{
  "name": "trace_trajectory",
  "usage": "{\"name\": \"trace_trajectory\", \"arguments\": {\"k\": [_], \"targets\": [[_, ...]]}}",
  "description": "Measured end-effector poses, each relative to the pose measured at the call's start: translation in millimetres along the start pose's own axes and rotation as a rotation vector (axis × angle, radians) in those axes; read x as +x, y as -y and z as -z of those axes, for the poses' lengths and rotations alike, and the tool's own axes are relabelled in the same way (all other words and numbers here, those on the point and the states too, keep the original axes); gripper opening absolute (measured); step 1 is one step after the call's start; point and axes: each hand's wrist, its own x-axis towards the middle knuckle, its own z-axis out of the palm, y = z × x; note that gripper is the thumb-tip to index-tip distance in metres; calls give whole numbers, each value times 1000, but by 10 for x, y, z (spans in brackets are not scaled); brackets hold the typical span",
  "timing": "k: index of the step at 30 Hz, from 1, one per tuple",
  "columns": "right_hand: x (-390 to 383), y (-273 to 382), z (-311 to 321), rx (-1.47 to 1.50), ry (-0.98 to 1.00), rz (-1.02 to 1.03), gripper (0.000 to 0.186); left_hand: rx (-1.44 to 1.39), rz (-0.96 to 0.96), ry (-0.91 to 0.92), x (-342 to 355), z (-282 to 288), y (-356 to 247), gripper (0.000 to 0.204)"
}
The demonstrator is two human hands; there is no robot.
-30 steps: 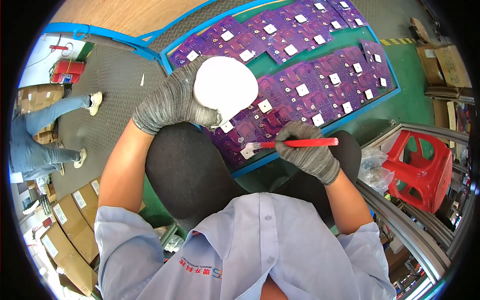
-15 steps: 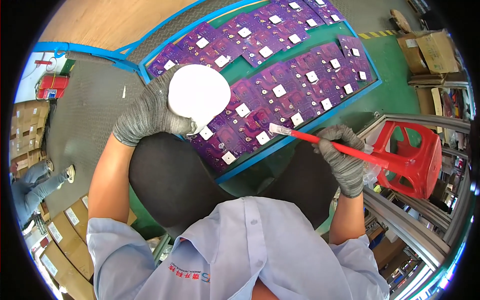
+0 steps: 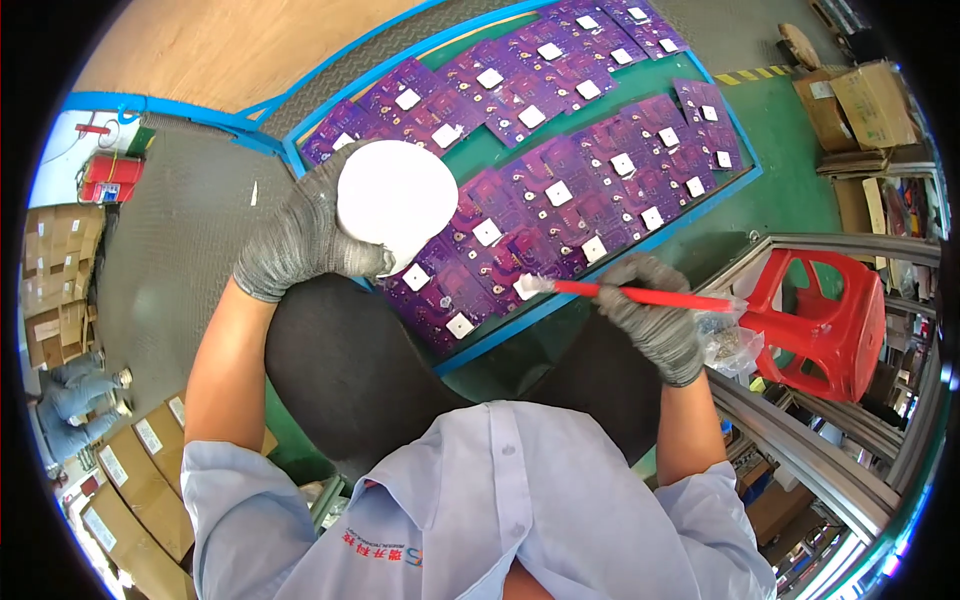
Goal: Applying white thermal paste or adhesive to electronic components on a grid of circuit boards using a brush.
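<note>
My left hand, in a grey knit glove, is wrapped round a white tub above the near left corner of the boards. In my gloved right hand is a brush with a red handle, held across the near blue edge. Its pale bristles are over a white square on the near row, though I cannot tell whether they touch it. Purple circuit boards lie in two rows on a green surface, each row overlapping in places. White squares sit on the boards.
A blue frame borders the boards. To the right are a red plastic stool, a clear plastic bag and metal rails. Cardboard boxes stand at lower left, with a person's legs beside them.
My right hand has moved left and slightly nearer, taking the brush tip down from the boards' middle to a near white square. The left hand and tub have barely shifted.
</note>
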Motion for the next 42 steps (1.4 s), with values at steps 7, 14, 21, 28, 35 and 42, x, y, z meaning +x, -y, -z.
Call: {"name": "trace_trajectory", "arguments": {"k": [7,14,21,28,35,42], "targets": [[43,-12,2,-43,-102,36,7,-376,188,-154,33,87,169,86],[357,-205,-434,55,-116,90,11,-360,137,-223,57,31,110,87],[504,-310,-608,82,-96,104,9,-467,154,-369,28,115,105,76],[459,-121,-210,293,-146,-74,9,-546,53,-601,6,185,101,63],[468,4,-193,488,-164,61,16,-497,69,-808,19,221,79,57],[478,9,-458,620,-140,59,23,-464,108,-829,-55,234,207,53]]}}
